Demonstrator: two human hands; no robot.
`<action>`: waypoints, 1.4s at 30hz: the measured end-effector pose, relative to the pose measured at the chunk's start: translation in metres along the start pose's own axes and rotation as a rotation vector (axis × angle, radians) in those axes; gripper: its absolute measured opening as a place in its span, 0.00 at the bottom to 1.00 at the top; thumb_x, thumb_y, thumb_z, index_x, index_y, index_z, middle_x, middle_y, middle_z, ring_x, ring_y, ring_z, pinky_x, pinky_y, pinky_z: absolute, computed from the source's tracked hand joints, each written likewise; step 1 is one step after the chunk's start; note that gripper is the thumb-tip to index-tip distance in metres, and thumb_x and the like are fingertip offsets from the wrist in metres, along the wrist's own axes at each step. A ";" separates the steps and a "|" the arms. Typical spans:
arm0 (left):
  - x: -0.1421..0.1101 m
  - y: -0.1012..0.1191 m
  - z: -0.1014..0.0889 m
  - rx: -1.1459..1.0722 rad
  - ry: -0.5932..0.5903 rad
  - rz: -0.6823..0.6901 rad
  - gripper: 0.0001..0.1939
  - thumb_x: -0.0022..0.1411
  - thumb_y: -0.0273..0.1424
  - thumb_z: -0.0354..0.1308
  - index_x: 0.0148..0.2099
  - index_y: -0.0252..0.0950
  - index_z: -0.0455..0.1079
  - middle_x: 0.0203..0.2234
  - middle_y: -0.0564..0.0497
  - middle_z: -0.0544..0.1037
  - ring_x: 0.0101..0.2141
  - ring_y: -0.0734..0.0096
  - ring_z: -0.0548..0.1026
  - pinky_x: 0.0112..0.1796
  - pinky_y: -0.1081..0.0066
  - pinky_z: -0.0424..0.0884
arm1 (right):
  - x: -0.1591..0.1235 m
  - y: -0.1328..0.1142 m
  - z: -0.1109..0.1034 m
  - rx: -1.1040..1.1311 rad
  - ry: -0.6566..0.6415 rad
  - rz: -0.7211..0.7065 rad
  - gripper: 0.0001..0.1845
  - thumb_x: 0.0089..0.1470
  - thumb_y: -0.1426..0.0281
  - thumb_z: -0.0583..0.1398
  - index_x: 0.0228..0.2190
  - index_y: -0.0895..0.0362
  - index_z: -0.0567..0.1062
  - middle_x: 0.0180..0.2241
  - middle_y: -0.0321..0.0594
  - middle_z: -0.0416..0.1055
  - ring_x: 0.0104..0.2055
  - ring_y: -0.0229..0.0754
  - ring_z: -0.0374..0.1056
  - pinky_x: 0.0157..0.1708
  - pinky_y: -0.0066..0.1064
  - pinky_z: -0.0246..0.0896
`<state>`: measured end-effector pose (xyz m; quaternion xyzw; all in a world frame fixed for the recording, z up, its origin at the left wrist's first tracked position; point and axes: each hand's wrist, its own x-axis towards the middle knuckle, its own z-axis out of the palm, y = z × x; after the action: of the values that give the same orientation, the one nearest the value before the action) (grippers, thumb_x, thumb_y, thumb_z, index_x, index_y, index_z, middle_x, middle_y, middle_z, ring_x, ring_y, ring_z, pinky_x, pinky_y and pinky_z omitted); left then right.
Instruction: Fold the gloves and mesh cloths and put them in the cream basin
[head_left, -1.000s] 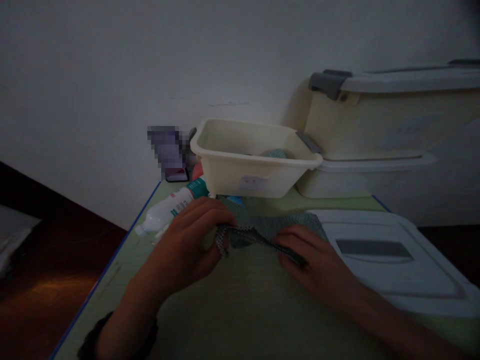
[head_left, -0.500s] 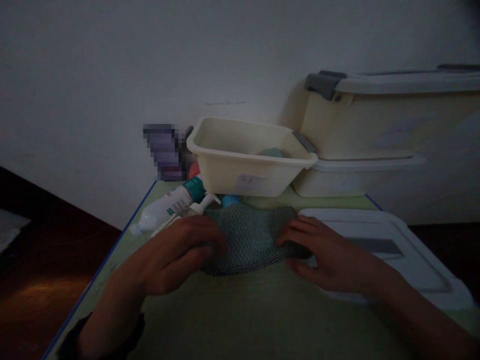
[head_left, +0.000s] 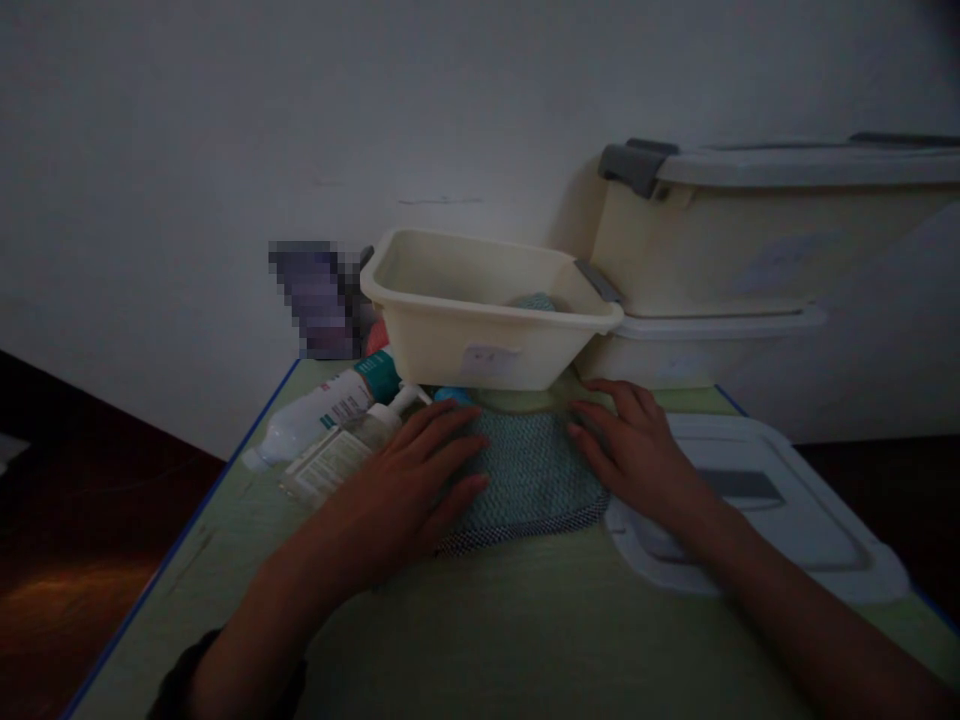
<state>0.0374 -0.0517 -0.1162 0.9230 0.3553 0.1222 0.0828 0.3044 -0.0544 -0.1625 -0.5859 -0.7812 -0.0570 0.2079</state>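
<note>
A grey-green woven cloth (head_left: 529, 470) with a dark checked edge lies flat on the green table (head_left: 480, 630). My left hand (head_left: 420, 475) rests over its left side, fingers stretched out and spread. At the cloth's right edge is my right hand (head_left: 637, 450), its fingers apart and the fingertips at the far right corner. Just behind the left hand lies a clear pump bottle (head_left: 337, 465), tipped on its side. A small blue item (head_left: 452, 395) shows partly past the left fingertips.
A cream open bin (head_left: 457, 345) stands behind the cloth, with similar cloth (head_left: 536, 301) inside. A white bottle with a green band (head_left: 315, 415) lies at left. A white lid (head_left: 757, 550) lies right; lidded boxes (head_left: 750, 250) are stacked behind. A pixelated upright object (head_left: 319, 300) is at back left.
Both hands have opened out flat from a curled hold on the cloth's sides. The right hand has moved toward the far corner. The cloth now lies flatter.
</note>
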 end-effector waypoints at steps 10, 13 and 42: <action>0.002 -0.002 0.012 0.062 -0.043 -0.045 0.21 0.67 0.37 0.45 0.58 0.36 0.62 0.59 0.43 0.62 0.61 0.57 0.55 0.58 0.51 0.58 | -0.001 0.000 0.010 0.046 -0.137 0.069 0.18 0.57 0.64 0.54 0.44 0.62 0.72 0.46 0.50 0.67 0.50 0.53 0.60 0.50 0.46 0.56; 0.002 0.000 0.013 0.066 -0.042 -0.042 0.21 0.67 0.37 0.45 0.58 0.36 0.62 0.59 0.43 0.62 0.61 0.58 0.55 0.58 0.52 0.58 | 0.000 -0.001 0.009 0.040 -0.136 0.087 0.19 0.58 0.63 0.53 0.44 0.62 0.71 0.46 0.51 0.68 0.50 0.54 0.59 0.49 0.47 0.56; 0.003 0.002 0.010 -0.029 0.015 -0.058 0.20 0.65 0.38 0.48 0.56 0.34 0.62 0.56 0.41 0.65 0.58 0.55 0.60 0.56 0.50 0.60 | 0.005 -0.013 -0.013 1.373 -0.243 0.333 0.04 0.49 0.70 0.61 0.30 0.54 0.71 0.27 0.34 0.72 0.27 0.36 0.69 0.28 0.30 0.68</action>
<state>0.0435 -0.0518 -0.1252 0.9101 0.3808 0.1315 0.0970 0.2940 -0.0584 -0.1472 -0.4365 -0.5587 0.5455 0.4468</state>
